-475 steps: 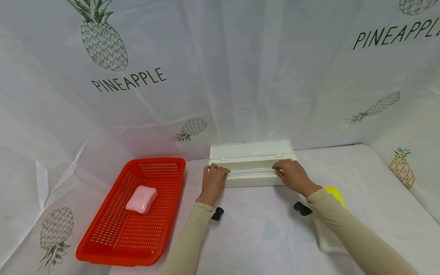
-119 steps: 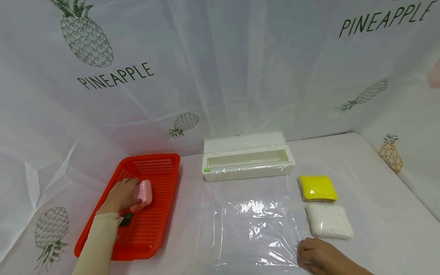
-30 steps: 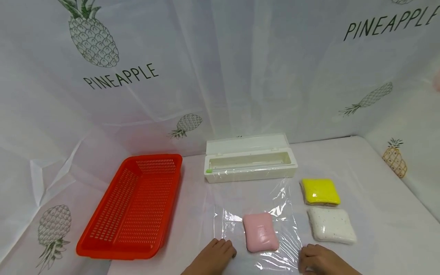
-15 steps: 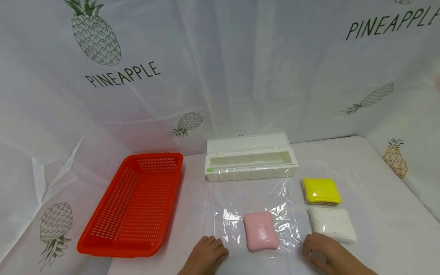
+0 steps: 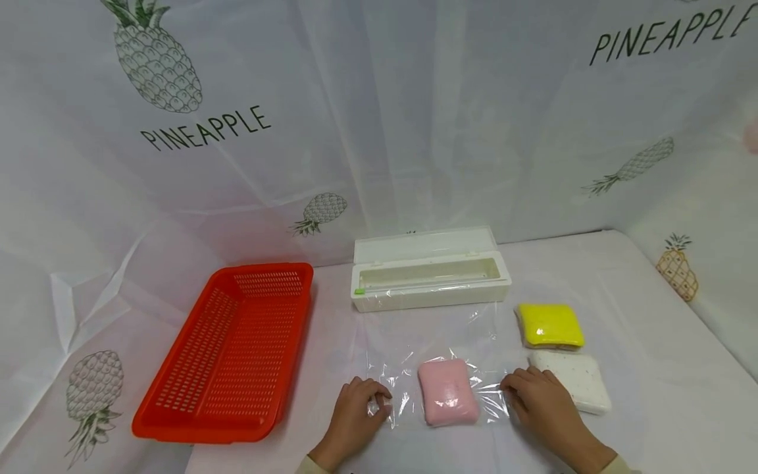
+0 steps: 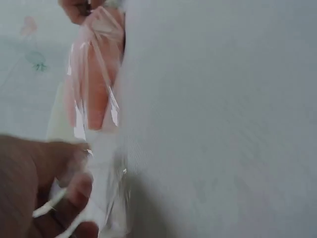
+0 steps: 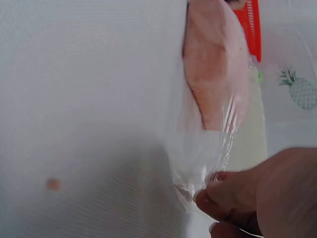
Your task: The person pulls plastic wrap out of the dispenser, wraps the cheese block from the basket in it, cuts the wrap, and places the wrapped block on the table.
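Observation:
A pink cushion-shaped block point(image 5: 448, 392) lies on a sheet of clear cling film point(image 5: 408, 336) near the front of the table. In both wrist views, film wraps over the block's pink face and hangs past its ends. My left hand point(image 5: 357, 418) pinches the film's left side between thumb and fingers. On the other side, my right hand point(image 5: 547, 411) pinches the film's right edge at the fingertips, its knuckles overlapping a white block point(image 5: 583, 382). The film runs back to a long white cling film dispenser point(image 5: 432, 297) with its lid raised and a green slider point(image 5: 359, 291) at the left.
A red plastic basket point(image 5: 296, 368) with slotted walls stands at the left, nothing in it. Behind the white block sits a glossy yellow block point(image 5: 551, 326). White pineapple-print sheeting point(image 5: 403, 131) hangs behind the table.
The pink block came from the basket onto the film about three seconds ago. Over the last second both hands moved forward and inward at the film's sides, and its near edge has drawn up around the block.

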Available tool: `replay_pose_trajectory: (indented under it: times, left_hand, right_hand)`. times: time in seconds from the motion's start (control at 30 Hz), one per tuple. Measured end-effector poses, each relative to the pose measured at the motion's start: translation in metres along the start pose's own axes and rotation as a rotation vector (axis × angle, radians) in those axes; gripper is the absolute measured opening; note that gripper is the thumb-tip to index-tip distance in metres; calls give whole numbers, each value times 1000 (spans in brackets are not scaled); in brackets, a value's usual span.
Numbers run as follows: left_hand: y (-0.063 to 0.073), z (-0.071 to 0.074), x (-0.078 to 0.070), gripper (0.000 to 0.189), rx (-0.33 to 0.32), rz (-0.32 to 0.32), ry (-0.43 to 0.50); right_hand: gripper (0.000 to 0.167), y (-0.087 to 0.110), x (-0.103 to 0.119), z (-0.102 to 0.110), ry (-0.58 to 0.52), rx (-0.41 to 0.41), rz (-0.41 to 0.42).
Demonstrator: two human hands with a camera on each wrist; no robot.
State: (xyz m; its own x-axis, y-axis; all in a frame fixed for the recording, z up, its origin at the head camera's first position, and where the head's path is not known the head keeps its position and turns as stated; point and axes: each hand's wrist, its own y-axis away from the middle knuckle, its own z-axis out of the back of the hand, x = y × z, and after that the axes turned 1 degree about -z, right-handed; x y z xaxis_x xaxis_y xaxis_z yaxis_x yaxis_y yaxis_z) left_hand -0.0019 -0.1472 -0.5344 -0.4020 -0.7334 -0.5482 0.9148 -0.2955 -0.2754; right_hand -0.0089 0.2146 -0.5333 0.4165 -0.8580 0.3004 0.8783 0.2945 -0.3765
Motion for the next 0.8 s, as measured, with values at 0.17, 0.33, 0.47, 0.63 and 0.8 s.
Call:
replay_pose_trajectory:
  times: [0.17, 0.33, 0.47, 0.63, 0.8]
  left_hand:
    - [-3, 0, 9, 25, 26, 146, 107]
    - [-2, 11, 18, 28, -7, 156, 43]
    - [-1, 15, 12, 28, -101, 93, -79]
    - [-3, 3, -21, 33, -114, -166, -217]
    - [-11, -25, -57, 56, 82, -347, -502]
  right_hand:
    - [31, 0, 3, -5, 80, -33, 19]
    - [32, -1, 3, -2, 108, -29, 56]
    - [32, -1, 5, 4, 109, -55, 82]
    - [39, 0, 16, 0, -39, -100, 254]
    - [41, -3, 32, -20, -61, -109, 414]
